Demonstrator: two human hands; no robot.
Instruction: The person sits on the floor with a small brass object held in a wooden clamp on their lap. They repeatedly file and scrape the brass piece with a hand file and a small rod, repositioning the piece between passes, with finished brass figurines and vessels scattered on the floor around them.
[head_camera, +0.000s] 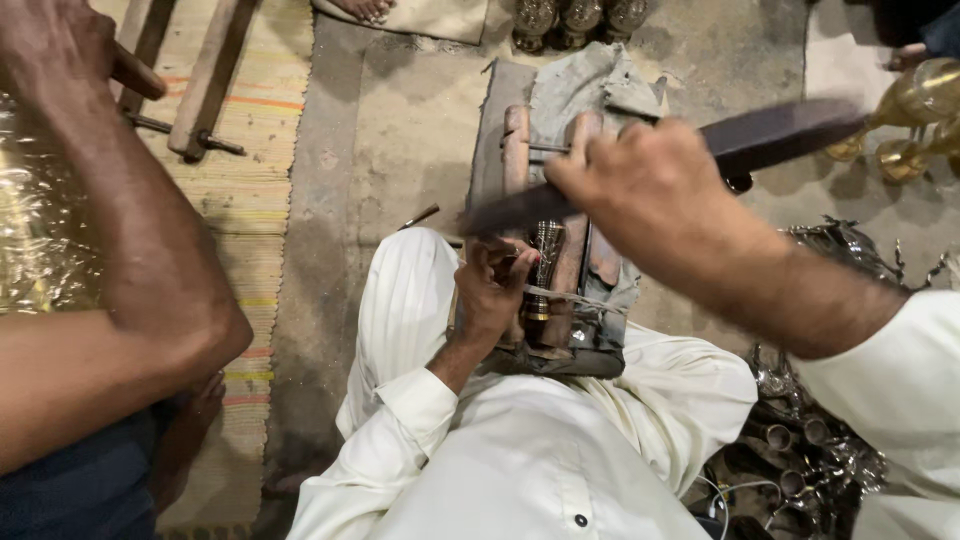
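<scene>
My left hand (490, 292) is closed on a thin metal tool, with its tip against a small patterned brass piece (544, 262). The brass piece lies tied with cord in a wooden holding block (578, 262) that rests on my lap. My right hand (640, 185) is above the block and grips a long dark flat bar (770, 135), which is blurred by motion. The bar reaches from the upper right down to the left, over my left hand. Both of my arms are in white sleeves.
A co-worker's bare arm (150, 260) fills the left side, its hand on a wooden handle over a woven mat (255, 200). A grey cloth (590, 80) lies beyond the block. Brass vessels (925, 95) stand at the upper right, and a pile of metal parts (800, 450) at the lower right.
</scene>
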